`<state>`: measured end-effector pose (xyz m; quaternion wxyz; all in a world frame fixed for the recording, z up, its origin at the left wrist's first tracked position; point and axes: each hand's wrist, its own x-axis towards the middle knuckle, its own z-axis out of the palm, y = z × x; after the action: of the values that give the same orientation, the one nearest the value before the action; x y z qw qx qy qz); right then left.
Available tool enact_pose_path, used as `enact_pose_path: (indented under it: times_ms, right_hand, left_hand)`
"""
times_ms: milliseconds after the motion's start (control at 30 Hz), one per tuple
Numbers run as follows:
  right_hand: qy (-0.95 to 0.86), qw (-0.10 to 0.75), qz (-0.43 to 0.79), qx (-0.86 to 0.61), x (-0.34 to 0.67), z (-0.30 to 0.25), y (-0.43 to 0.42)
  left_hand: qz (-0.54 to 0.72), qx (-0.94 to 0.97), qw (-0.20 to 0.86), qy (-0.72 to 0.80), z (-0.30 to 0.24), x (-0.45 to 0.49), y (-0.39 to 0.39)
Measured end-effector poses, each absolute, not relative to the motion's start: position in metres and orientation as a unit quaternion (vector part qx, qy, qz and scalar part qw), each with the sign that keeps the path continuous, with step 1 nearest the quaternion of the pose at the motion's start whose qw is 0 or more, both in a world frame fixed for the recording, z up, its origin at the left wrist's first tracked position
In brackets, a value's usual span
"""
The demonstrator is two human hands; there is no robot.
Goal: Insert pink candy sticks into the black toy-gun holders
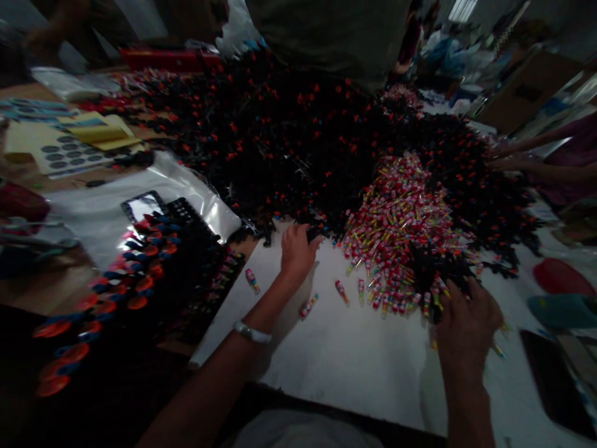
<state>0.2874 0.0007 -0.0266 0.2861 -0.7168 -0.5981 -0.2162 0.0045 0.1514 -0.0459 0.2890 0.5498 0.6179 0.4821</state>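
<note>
At the near edge of a big heap of black plastic pieces (289, 143) with orange tips, my left hand (297, 252) has its fingers closed around a small black piece (312, 234). My right hand (467, 320) bends its fingers down beside the small pink-and-yellow candy-like tubes (401, 218). Its fingertips are partly hidden among dark pieces and tubes, so what they grip is unclear. Between my hands a few loose tubes lie on the white tabletop (345, 354), among them one red-and-yellow tube (342, 292).
A black tray (181, 211) with rows of orange-and-blue-tipped pieces stands at the left, next to clear plastic sheeting (186, 186) and sticker sheets (69, 149). At the right lie a dark phone-like slab (555, 379) and a red dish (562, 278). Another person's arms (527, 152) reach in from the right.
</note>
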Motion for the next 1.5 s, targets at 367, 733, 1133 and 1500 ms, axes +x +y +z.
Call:
enact_pose_path:
  times_ms: [367, 733, 1133, 1500]
  right_hand:
    - [-0.697, 0.314, 0.101, -0.636, 0.134, -0.084, 0.042]
    - [-0.553, 0.417, 0.414, -0.590, 0.131, -0.046, 0.016]
    - [-0.544, 0.412, 0.425, -0.595, 0.152, -0.059, -0.002]
    - [-0.540, 0.422, 0.411, -0.602, 0.151, -0.059, 0.000]
  left_hand:
    - [0.465, 0.518, 0.364, 0.619, -0.049, -0.016, 0.137]
    - [0.508, 0.285, 0.656, 0.481, -0.030, 0.007, 0.057]
    - [0.460, 0.328, 0.616, 0.549, -0.021, 0.004, 0.041]
    - [0.480, 0.330, 0.597, 0.552, -0.024, 0.008, 0.039]
